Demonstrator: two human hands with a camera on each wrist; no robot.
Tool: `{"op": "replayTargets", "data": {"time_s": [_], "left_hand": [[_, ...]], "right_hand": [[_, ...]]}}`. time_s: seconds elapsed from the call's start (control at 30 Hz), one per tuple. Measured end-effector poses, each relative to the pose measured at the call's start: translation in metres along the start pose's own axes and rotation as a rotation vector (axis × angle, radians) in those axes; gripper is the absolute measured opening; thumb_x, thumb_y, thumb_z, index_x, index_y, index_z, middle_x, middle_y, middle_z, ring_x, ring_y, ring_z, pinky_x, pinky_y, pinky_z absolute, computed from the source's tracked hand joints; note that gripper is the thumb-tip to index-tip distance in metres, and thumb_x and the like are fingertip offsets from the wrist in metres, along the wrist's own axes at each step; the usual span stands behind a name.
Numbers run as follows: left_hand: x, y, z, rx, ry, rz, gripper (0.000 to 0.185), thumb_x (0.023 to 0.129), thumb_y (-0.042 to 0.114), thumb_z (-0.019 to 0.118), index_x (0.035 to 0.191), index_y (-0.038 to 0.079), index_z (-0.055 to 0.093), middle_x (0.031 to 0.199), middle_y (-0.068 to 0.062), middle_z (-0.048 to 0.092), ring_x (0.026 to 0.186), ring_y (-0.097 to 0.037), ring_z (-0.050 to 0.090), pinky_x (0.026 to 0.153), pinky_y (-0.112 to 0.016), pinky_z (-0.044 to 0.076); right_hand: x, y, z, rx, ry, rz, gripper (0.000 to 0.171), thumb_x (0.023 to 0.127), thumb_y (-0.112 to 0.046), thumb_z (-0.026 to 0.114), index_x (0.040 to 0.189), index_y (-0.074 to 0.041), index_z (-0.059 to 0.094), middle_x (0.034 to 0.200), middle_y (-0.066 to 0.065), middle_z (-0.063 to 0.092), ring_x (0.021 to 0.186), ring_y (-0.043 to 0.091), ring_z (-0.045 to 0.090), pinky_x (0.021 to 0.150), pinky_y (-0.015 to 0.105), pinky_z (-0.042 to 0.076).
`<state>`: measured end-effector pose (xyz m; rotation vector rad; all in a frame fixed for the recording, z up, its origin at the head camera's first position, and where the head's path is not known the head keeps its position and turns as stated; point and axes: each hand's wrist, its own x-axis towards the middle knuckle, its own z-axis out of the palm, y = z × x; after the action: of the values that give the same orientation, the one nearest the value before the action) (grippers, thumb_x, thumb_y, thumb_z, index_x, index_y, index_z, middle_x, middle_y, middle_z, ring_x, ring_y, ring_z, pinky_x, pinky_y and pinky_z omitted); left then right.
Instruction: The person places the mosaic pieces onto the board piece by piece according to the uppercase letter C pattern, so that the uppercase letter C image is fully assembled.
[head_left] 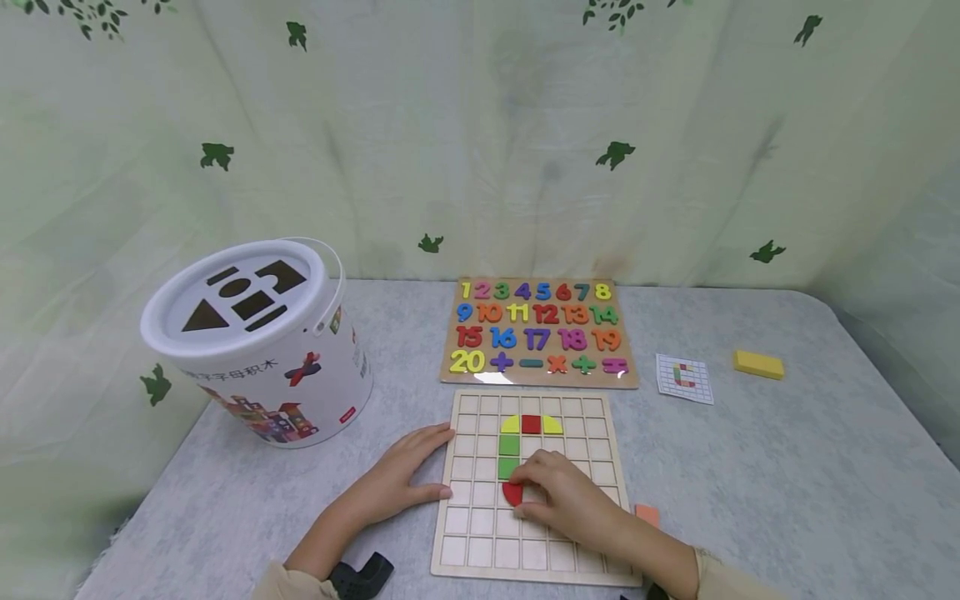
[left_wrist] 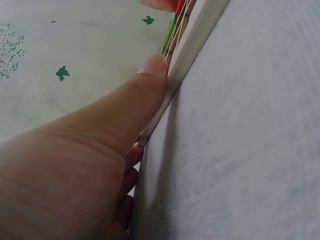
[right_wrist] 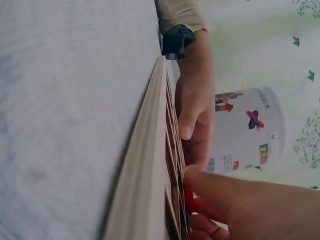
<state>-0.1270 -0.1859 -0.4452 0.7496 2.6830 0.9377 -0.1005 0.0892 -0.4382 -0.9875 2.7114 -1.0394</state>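
Note:
A wooden grid board (head_left: 455, 552) lies flat on the table. My right hand (head_left: 566, 498) pinches a red quarter-circle piece (head_left: 512, 494) between thumb and fingers, over the cell just below two stacked green squares (head_left: 509, 446). Above the green squares, a row runs from a yellow quarter-circle (head_left: 512, 426) through a red square (head_left: 531, 424) to another yellow quarter-circle (head_left: 552, 426). My left hand (head_left: 396, 481) rests along the board's left edge with thumb and fingers spread. In the left wrist view, its thumb (left_wrist: 150, 70) presses against the board's side.
Behind the grid board lies a number puzzle board (head_left: 540, 379). A small printed pattern card (head_left: 693, 392) and a yellow block (head_left: 758, 364) are at the right. An orange block (head_left: 647, 515) sits by the right forearm. A white bucket (head_left: 258, 367) with a shape-hole lid stands at the left.

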Motion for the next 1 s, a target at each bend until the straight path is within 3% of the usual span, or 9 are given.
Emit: {"op": "replayTargets", "data": {"time_s": [0.57, 0.83, 1.0], "left_hand": [[0.000, 0.000, 0.000, 0.006, -0.001, 0.002, 0.077, 0.077, 0.052, 0.061, 0.139, 0.015, 0.035, 0.142, -0.003, 0.031, 0.130, -0.026, 0.024, 0.101, -0.052, 0.022], [-0.001, 0.001, -0.001, 0.003, -0.007, -0.011, 0.076, 0.077, 0.050, 0.063, 0.139, 0.017, 0.035, 0.143, 0.000, 0.030, 0.130, -0.022, 0.023, 0.102, -0.050, 0.021], [-0.001, 0.001, -0.001, 0.007, -0.012, -0.021, 0.077, 0.076, 0.049, 0.064, 0.140, 0.018, 0.034, 0.143, 0.002, 0.029, 0.131, -0.020, 0.022, 0.102, -0.049, 0.021]], "right_hand": [[0.002, -0.003, 0.005, -0.060, 0.067, -0.024, 0.017, 0.082, -0.024, 0.066, 0.097, -0.017, 0.064, 0.091, -0.012, 0.053, 0.085, 0.004, 0.047, 0.075, 0.024, 0.043], [-0.005, -0.009, -0.011, 0.064, -0.056, 0.096, 0.034, 0.084, -0.033, 0.063, 0.114, -0.017, 0.057, 0.104, -0.011, 0.052, 0.092, 0.006, 0.048, 0.082, 0.027, 0.044], [-0.018, -0.012, -0.034, 0.110, -0.010, 0.171, 0.039, 0.084, -0.031, 0.064, 0.119, -0.016, 0.054, 0.114, -0.010, 0.051, 0.102, 0.011, 0.050, 0.084, 0.032, 0.045]]}}
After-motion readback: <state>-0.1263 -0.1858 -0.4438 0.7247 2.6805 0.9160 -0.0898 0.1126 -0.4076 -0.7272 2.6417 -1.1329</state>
